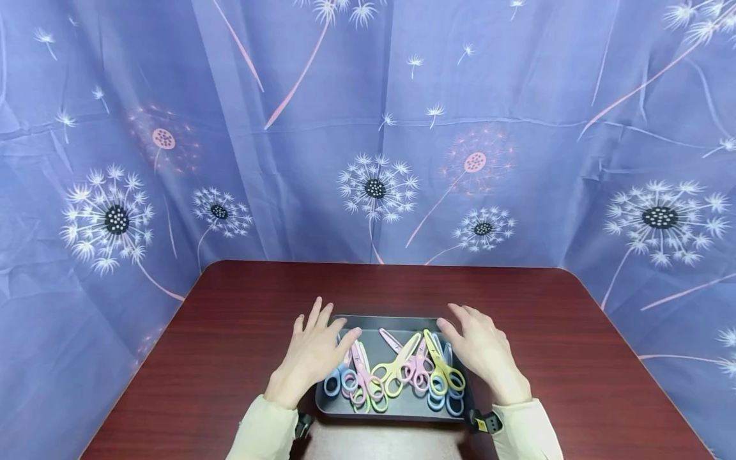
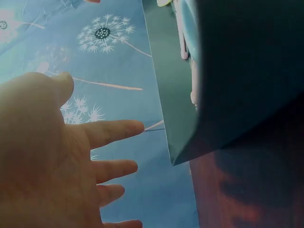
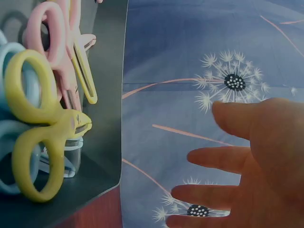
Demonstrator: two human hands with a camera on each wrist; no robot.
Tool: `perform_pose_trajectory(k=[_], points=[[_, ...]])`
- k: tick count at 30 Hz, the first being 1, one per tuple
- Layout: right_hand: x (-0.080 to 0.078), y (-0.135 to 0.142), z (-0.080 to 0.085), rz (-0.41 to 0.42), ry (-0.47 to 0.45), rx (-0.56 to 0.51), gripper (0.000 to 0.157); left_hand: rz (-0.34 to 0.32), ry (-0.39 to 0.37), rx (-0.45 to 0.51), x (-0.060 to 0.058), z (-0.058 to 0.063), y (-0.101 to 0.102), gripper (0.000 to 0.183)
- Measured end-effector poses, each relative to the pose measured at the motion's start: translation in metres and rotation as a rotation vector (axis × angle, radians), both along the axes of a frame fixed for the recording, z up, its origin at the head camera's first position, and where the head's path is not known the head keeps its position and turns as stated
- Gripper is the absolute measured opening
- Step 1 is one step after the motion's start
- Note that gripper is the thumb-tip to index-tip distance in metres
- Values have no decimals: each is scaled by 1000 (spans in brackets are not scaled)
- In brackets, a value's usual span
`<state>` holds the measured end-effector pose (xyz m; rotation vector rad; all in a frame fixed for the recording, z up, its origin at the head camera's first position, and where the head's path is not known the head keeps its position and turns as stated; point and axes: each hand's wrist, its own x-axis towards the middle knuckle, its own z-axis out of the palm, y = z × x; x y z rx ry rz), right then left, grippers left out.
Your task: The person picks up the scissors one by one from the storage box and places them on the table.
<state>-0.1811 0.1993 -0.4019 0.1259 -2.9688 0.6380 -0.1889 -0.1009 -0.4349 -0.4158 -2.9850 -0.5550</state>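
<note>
A dark grey tray (image 1: 368,322) on the table holds several pairs of scissors with pastel handles. Yellow scissors (image 1: 441,367) lie at its right over blue ones (image 1: 454,399), and pale yellow scissors (image 1: 397,367) lie mid-tray. Pink scissors (image 1: 362,377) and blue scissors (image 1: 332,382) are on the left side. My left hand (image 1: 313,354) hovers with spread fingers by the tray's left end, its thumb over the corner. At the right end my right hand (image 1: 483,348) is held out, fingers extended, thumb near the rim. Both hands hold nothing.
The tray stands on a dark red wooden table (image 1: 259,287) with rounded far corners. A blue curtain (image 1: 299,160) printed with dandelions hangs behind the table and along both sides. Each wrist wears a black strap, such as the right strap (image 1: 485,421).
</note>
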Motion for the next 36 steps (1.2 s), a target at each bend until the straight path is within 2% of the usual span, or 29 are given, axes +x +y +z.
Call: perform_pose_trajectory(k=[3, 11, 18, 29, 36], points=[[-1, 2, -2, 6, 2, -16, 54, 0, -11, 1, 3, -1, -1, 66], [-2, 10, -11, -18, -75, -36, 50, 9, -17, 3, 11, -4, -4, 59], [-6, 16, -16, -61, -49, -47, 42, 26, -44, 4, 19, -5, -3, 59], [-12, 27, -23, -51, -137, -52, 34, 20, 30, -43, 32, -7, -1, 57], [-18, 30, -27, -13, -155, -92, 29, 50, 53, -47, 41, -6, 5, 60]])
